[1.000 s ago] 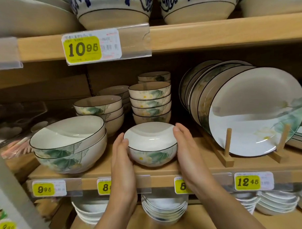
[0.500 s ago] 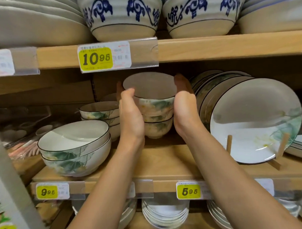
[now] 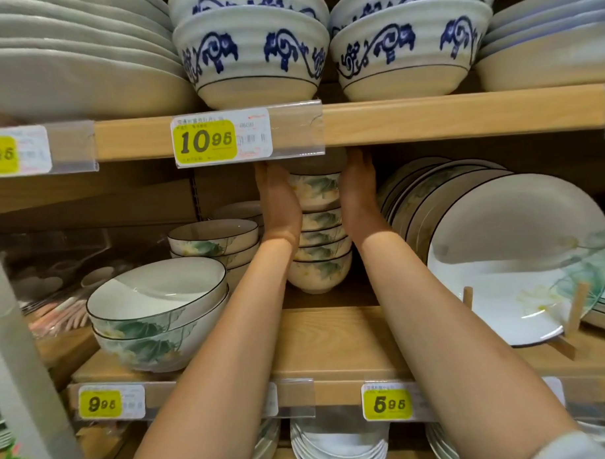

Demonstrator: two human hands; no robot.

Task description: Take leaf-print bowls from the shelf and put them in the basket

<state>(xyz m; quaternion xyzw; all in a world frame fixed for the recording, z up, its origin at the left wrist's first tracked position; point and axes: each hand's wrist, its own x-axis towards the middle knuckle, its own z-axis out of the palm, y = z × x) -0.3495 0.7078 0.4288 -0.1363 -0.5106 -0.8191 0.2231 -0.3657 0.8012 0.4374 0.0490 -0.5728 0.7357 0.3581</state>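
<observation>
The top bowl point(image 3: 315, 191) sits on the stack point(image 3: 321, 259) of small leaf-print bowls at the back of the shelf point(image 3: 332, 338). Its rim is level with the underside of the upper shelf point(image 3: 444, 116). A second ago this bowl was low at the shelf's front edge and the stack behind it stood four high. Half a second ago it was over the stack. Now five painted sides show one above another.

The left hand point(image 3: 279, 202) and right hand point(image 3: 358, 196) cup the top bowl from either side, as they did in both earlier frames. Their fingers point up, and the fingertips are hidden behind the upper shelf's edge and its price tag point(image 3: 207, 141). Both forearms reach further in than before, crossing the bare front of the shelf where the bowl was.

Left of the stack stand the mid bowls point(image 3: 212, 237), and nearer the front two big bowls point(image 3: 153, 313), nested. To the right, plates point(image 3: 508, 256) lean upright in a wooden rack. None of these has shifted.

The camera has come closer and tilted up, so the blue bowls point(image 3: 253, 49) on the upper shelf now show far more fully than a second ago.
</observation>
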